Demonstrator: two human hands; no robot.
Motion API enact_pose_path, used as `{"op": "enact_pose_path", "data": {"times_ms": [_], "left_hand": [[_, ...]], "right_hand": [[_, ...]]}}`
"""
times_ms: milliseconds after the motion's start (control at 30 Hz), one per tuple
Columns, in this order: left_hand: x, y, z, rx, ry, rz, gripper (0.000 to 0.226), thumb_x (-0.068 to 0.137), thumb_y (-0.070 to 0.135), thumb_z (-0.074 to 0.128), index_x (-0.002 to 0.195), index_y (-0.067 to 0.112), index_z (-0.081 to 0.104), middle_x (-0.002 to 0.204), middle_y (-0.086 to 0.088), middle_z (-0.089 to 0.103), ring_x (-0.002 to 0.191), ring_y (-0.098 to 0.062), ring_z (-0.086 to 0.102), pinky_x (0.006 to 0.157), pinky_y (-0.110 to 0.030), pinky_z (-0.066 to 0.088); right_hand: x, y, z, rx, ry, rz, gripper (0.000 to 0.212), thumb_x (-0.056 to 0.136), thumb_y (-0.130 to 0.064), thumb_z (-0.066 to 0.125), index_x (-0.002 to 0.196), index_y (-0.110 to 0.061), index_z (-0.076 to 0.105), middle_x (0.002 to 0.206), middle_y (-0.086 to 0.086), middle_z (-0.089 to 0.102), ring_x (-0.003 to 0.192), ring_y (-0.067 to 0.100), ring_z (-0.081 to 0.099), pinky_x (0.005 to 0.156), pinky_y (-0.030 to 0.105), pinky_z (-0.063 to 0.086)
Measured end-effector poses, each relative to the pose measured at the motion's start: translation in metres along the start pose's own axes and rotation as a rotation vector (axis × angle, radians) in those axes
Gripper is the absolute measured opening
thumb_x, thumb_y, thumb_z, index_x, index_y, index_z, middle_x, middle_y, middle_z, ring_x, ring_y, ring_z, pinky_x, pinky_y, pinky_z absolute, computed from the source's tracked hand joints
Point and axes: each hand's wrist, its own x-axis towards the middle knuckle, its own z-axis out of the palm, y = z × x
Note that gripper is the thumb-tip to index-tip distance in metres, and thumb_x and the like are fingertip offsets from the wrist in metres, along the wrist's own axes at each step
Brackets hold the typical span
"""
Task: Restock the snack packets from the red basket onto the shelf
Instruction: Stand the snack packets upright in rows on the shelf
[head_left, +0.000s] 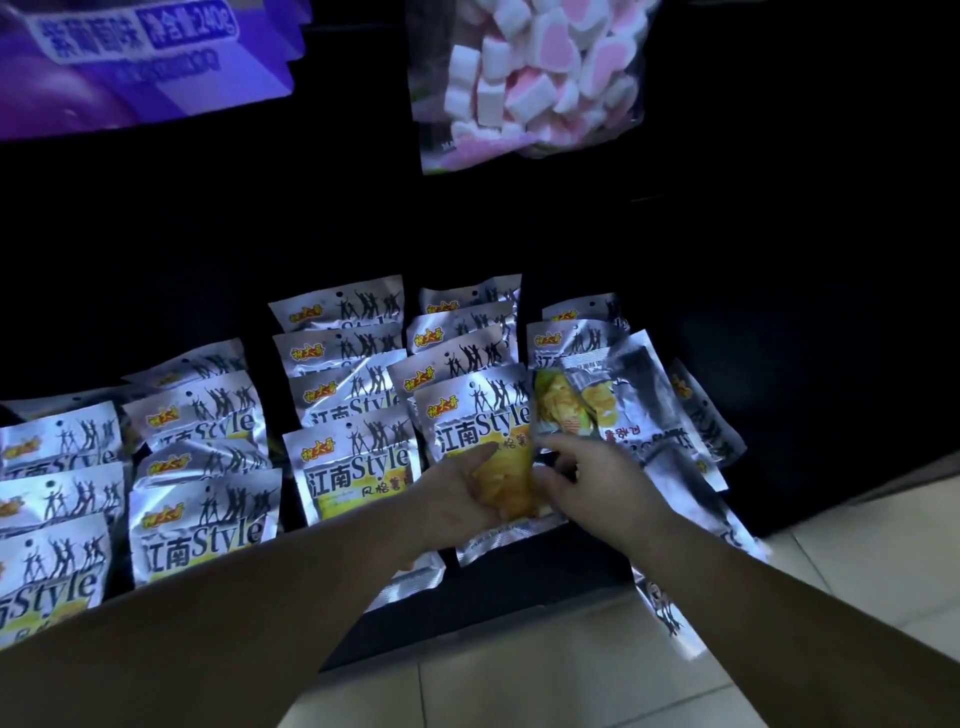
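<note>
Dark shelving (519, 587) is holding rows of snack packets (358, 467). Your left hand (457, 501) is gripping one front packet (480, 431), thumb pressing its face, while your right hand (592, 483) is pinching its right edge
</note>
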Motion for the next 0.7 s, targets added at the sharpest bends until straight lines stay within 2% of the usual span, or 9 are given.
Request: {"op": "enact_pose_path", "data": {"times_ms": [67,133,233,300,400,467,500,600,700], "left_hand": [[0.001,0.003,0.003,0.017,0.024,-0.010,0.084,0.089,0.013,0.077,0.159,0.021,0.030,0.105,0.006,0.065,0.090,-0.002,0.059,0.060,0.005,0.039],[0.003,0.005,0.009,0.059,0.062,0.000,0.079,0.088,0.018,0.078,0.156,0.019,0.037,0.115,0.000,0.068,0.094,-0.006,0.061,0.065,0.003,0.040],[0.011,0.007,0.032,0.103,0.084,0.022,0.058,0.089,0.022,0.075,0.142,0.031,0.054,0.099,0.002,0.070,0.069,-0.005,0.061,0.056,-0.008,0.046],[0.011,0.012,0.054,0.118,0.024,0.016,0.042,0.086,0.027,0.075,0.125,0.038,0.063,0.100,-0.003,0.071,0.062,-0.007,0.059,0.057,-0.018,0.048],[0.007,0.030,0.089,0.181,-0.167,0.066,0.045,0.087,0.033,0.078,0.127,0.034,0.058,0.118,0.003,0.063,0.095,-0.013,0.063,0.079,-0.023,0.049],[0.009,0.042,0.108,0.214,-0.218,0.087,0.050,0.085,0.034,0.078,0.130,0.037,0.056,0.117,0.012,0.059,0.110,-0.011,0.062,0.093,-0.023,0.049],[0.011,0.045,0.116,0.217,-0.246,0.079,0.058,0.082,0.037,0.079,0.134,0.042,0.054,0.127,0.014,0.058,0.118,-0.010,0.060,0.101,-0.024,0.048],[0.020,0.042,0.133,0.240,-0.339,0.044,0.090,0.067,0.051,0.082,0.147,0.052,0.039,0.153,0.017,0.045,0.134,-0.007,0.052,0.113,-0.030,0.043],[0.053,0.011,0.149,0.256,-0.397,0.037,0.091,0.058,0.057,0.084,0.137,0.066,0.039,0.150,0.015,0.052,0.129,-0.012,0.058,0.107,-0.037,0.050]], "right_hand": [[-0.007,0.006,-0.019,-0.083,0.116,0.074,0.017,0.092,-0.041,0.066,0.109,-0.039,0.066,0.087,-0.011,0.068,0.080,0.013,0.065,0.070,0.031,0.056],[-0.015,0.019,-0.033,-0.127,0.190,0.147,0.014,0.092,-0.046,0.064,0.100,-0.035,0.060,0.091,-0.011,0.064,0.082,0.016,0.064,0.070,0.033,0.054],[-0.034,0.051,-0.046,-0.174,0.220,0.325,0.025,0.087,-0.049,0.064,0.100,-0.030,0.053,0.108,-0.003,0.051,0.094,0.027,0.060,0.076,0.038,0.051],[-0.049,0.072,-0.050,-0.187,0.221,0.465,0.044,0.082,-0.054,0.068,0.107,-0.021,0.054,0.114,0.007,0.046,0.106,0.036,0.057,0.089,0.042,0.049],[-0.065,0.100,-0.051,-0.072,0.131,0.666,0.068,0.072,-0.068,0.071,0.113,-0.017,0.054,0.112,0.011,0.052,0.112,0.036,0.056,0.099,0.040,0.046],[-0.071,0.115,-0.049,0.190,0.118,0.734,0.074,0.060,-0.081,0.070,0.104,-0.023,0.057,0.106,0.005,0.065,0.103,0.029,0.066,0.096,0.040,0.052],[-0.074,0.121,-0.048,0.311,0.134,0.751,0.071,0.057,-0.082,0.071,0.098,-0.026,0.059,0.102,0.002,0.071,0.095,0.024,0.071,0.093,0.041,0.056],[-0.081,0.125,-0.052,0.433,0.142,0.731,0.043,0.072,-0.060,0.081,0.086,-0.023,0.063,0.092,0.004,0.076,0.080,0.020,0.073,0.083,0.036,0.059],[-0.085,0.127,-0.060,0.438,0.141,0.735,0.033,0.073,-0.034,0.088,0.073,-0.013,0.062,0.077,0.015,0.074,0.062,0.028,0.067,0.065,0.040,0.055]]}}
